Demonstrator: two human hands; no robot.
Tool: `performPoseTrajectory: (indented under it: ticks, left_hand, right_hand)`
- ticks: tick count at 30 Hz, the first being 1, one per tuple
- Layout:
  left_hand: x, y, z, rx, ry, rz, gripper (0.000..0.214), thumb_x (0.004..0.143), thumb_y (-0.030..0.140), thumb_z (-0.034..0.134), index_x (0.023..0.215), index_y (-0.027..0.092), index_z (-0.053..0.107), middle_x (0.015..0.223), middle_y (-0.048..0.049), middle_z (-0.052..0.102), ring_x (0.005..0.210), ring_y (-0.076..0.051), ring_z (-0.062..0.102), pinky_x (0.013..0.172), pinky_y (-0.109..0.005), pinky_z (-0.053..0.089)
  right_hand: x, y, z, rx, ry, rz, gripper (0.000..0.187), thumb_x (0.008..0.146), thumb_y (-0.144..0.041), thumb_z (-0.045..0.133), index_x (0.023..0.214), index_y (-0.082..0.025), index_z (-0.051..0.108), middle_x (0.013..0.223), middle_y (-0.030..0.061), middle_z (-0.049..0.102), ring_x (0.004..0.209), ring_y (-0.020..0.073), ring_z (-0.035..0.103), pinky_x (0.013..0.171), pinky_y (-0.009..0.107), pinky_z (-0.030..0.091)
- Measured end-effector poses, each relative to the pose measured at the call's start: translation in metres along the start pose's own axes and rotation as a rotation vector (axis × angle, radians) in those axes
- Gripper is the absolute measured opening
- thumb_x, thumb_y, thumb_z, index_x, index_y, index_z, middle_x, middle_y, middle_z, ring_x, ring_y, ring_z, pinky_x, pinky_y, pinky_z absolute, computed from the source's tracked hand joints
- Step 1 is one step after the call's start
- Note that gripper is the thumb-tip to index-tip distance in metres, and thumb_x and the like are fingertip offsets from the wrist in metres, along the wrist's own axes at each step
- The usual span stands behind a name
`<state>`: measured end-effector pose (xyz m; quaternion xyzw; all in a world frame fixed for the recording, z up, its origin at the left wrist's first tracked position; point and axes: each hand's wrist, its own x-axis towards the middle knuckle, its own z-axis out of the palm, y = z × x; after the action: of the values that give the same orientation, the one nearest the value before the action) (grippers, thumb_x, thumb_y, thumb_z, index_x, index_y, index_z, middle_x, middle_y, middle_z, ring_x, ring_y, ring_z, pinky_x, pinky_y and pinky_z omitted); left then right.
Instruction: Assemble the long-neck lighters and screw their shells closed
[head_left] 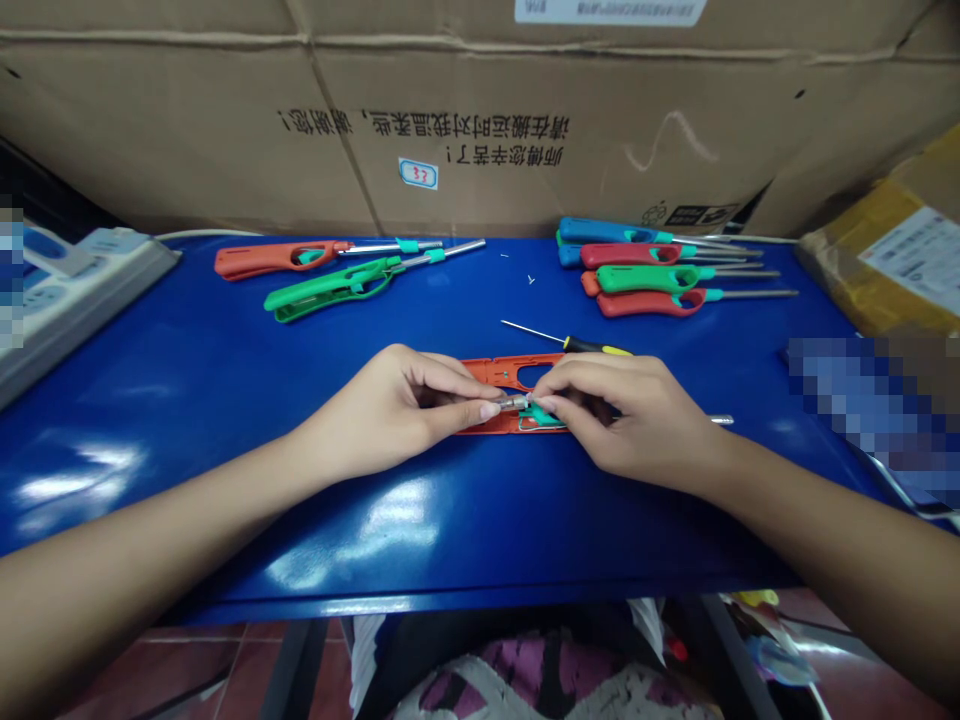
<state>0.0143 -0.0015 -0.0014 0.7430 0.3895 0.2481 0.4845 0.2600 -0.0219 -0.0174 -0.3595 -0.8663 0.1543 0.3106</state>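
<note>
An orange lighter casing (491, 372) lies opened in two halves on the table under both hands. My left hand (420, 405) pinches a small silvery lighter part (514, 402) between thumb and forefinger. At the part's right end, the thumb and forefinger of my right hand (626, 410) close on its pale tip. Below them, a green trigger piece (541, 416) and a thin wire sit in the lower casing half. The lighter's metal tube (721, 420) sticks out to the right, partly hidden by my right hand. A black-and-yellow screwdriver (574, 345) lies just behind.
A green lighter (330, 290) and an orange lighter (277, 260) lie at back left. Several coloured lighters (652, 303) are stacked at back right. Two tiny white bits lie between them. Cardboard (465, 90) walls the back; a power strip (90, 280) stands left, a taped box (892, 240) right.
</note>
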Motion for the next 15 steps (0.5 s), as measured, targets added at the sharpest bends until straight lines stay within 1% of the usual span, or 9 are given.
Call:
performPoseTrajectory:
  ticks: [6,11,13,15]
  left_hand:
    - [0.0004,-0.0004,0.0009,0.017,0.008,0.020,0.015,0.086,0.024,0.076,0.099,0.022,0.083,0.098,-0.0044,0.081,0.090,-0.020,0.076,0.073,-0.026,0.060]
    - [0.0006,0.0000,0.0018,0.021,0.013,0.029,0.015,0.087,0.024,0.076,0.099,0.022,0.083,0.099,-0.0043,0.081,0.091,-0.020,0.076,0.074,-0.026,0.061]
    - [0.0004,-0.0001,0.0016,0.030,0.022,0.029,0.015,0.087,0.025,0.075,0.100,0.023,0.083,0.099,-0.0039,0.081,0.091,-0.020,0.076,0.074,-0.026,0.061]
    - [0.0000,0.0002,0.0011,0.033,0.034,0.020,0.014,0.087,0.025,0.076,0.099,0.023,0.083,0.099,-0.0034,0.081,0.090,-0.020,0.076,0.073,-0.025,0.061]
  right_hand:
    - [-0.0006,-0.0001,0.0003,0.006,0.000,-0.013,0.012,0.095,-0.010,0.061,0.093,-0.014,0.072,0.084,0.0012,0.074,0.066,0.0085,0.057,0.057,0.022,0.041]
    - [-0.0007,-0.0001,0.0009,-0.006,0.004,-0.001,0.012,0.095,-0.011,0.061,0.092,-0.013,0.072,0.085,0.0020,0.073,0.067,0.0084,0.057,0.059,0.022,0.042]
    - [0.0000,-0.0010,0.0006,-0.008,0.010,0.005,0.011,0.094,-0.012,0.062,0.092,-0.013,0.073,0.082,0.0016,0.072,0.065,0.0082,0.056,0.058,0.022,0.042]
    - [0.0009,-0.0022,-0.0008,-0.013,0.013,0.029,0.011,0.094,-0.015,0.064,0.091,-0.013,0.074,0.072,-0.0002,0.067,0.059,0.0079,0.052,0.055,0.023,0.040]
